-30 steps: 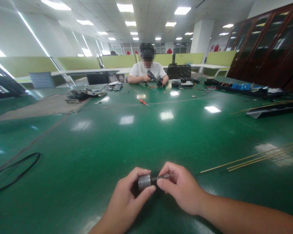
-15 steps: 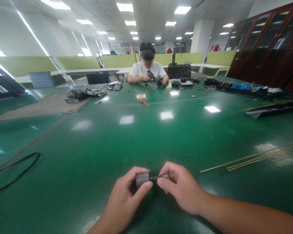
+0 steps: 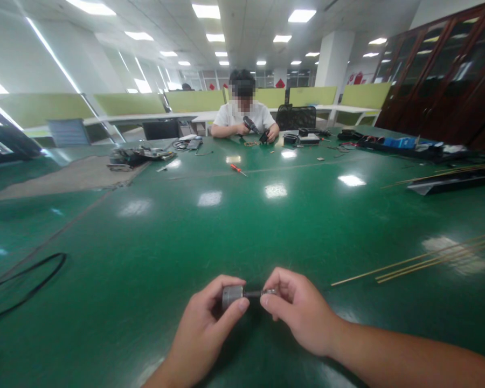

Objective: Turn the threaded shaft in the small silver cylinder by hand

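Low in the middle of the view, my left hand point(image 3: 216, 318) is closed around a silver-grey metal cylinder point(image 3: 233, 296), with the thumb below and the index finger above. A thin dark shaft point(image 3: 253, 294) runs from the cylinder's right end towards my right hand point(image 3: 297, 307). The thumb and fingers of that hand pinch a small ribbed metal piece point(image 3: 269, 291) at the shaft's far end. My right fingers hide part of this piece, so I cannot tell whether it is joined to the shaft. The cylinder is held just above the green table point(image 3: 186, 231).
Several thin brass-coloured rods point(image 3: 420, 264) lie to the right, and a black cable point(image 3: 36, 285) loops at left. An orange screwdriver point(image 3: 236, 168) lies farther off. Across the table a person point(image 3: 244, 116) holds a power drill point(image 3: 250, 125). Electronic parts point(image 3: 139, 156) sit far left.
My left hand has drawn the cylinder slightly left, and more of the shaft shows between my hands. My right hand has stayed nearly still.
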`<state>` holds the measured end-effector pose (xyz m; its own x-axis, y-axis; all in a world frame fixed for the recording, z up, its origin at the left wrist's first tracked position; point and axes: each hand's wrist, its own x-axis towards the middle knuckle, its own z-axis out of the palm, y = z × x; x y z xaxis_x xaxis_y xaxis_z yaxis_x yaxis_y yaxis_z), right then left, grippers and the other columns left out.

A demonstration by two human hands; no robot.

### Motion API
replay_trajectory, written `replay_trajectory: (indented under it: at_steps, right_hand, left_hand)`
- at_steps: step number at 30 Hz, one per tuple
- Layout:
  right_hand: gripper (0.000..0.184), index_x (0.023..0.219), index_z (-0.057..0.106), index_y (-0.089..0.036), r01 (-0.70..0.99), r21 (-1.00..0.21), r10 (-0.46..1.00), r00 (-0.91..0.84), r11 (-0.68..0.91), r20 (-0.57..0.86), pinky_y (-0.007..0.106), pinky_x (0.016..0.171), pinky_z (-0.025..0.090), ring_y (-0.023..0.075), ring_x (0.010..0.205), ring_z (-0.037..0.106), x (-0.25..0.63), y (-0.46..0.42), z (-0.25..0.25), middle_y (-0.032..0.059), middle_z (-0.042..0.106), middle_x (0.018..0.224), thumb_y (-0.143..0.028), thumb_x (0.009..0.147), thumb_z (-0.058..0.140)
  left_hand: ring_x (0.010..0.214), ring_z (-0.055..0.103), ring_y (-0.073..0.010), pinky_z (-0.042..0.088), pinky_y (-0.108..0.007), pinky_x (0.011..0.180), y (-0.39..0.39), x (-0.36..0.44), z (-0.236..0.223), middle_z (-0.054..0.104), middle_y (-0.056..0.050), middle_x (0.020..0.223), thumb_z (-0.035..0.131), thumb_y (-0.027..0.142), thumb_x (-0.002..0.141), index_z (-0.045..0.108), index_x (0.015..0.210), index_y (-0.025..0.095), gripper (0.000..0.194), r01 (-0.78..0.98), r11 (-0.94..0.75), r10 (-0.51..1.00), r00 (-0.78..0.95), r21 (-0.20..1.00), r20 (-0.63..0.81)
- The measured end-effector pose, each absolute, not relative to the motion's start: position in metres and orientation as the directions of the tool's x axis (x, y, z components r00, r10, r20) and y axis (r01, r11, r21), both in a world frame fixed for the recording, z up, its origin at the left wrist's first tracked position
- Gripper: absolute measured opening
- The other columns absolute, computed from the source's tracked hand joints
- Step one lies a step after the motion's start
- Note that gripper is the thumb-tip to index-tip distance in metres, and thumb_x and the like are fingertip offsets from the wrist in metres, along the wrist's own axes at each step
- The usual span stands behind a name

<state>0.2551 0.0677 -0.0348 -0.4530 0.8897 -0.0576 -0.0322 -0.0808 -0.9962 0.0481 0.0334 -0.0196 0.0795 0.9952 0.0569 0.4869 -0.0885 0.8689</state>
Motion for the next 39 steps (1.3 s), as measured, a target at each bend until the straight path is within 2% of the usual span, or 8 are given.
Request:
replay_trajectory:
  at_steps: [15,26,39]
  right_hand:
    - [0.017,0.082,0.059,-0.018,-0.036,-0.996,0.894,-0.444,-0.087,-0.062,0.027,0.058,0.037,0.0131,0.059,0.048,0.2552,0.0675,-0.0354,-0.0038,0.054,0.063,-0.031,0.082,0.069]
    - [0.016,0.083,0.058,-0.018,-0.038,-0.995,0.89,-0.451,-0.094,-0.067,0.027,0.059,0.037,0.0127,0.059,0.049,0.2555,0.0671,-0.0331,-0.0034,0.055,0.065,-0.029,0.084,0.068]
    - [0.015,0.083,0.058,-0.018,-0.06,-0.994,0.893,-0.446,-0.093,-0.056,0.025,0.057,0.037,0.0115,0.059,0.049,0.2557,0.0667,-0.034,-0.0043,0.055,0.064,-0.028,0.084,0.069]
  left_hand:
    - [0.072,0.06,-0.0178,0.043,-0.025,0.067,0.0335,0.0484,-0.0175,0.068,0.001,0.079,0.067,0.05,0.088,0.069,0.101,0.022,0.03,0.443,-0.076,0.997,0.055,0.893,0.058]
    - [0.06,0.051,-0.0149,0.038,-0.023,0.056,0.0343,0.0502,-0.0147,0.061,0.001,0.068,0.071,0.047,0.084,0.072,0.096,0.02,0.029,0.384,-0.072,0.996,-0.014,0.92,0.084]
    - [0.059,0.049,-0.0142,0.038,-0.024,0.056,0.0347,0.0483,-0.0159,0.059,0.001,0.068,0.072,0.048,0.085,0.071,0.098,0.019,0.032,0.354,-0.055,0.998,-0.017,0.934,0.065]
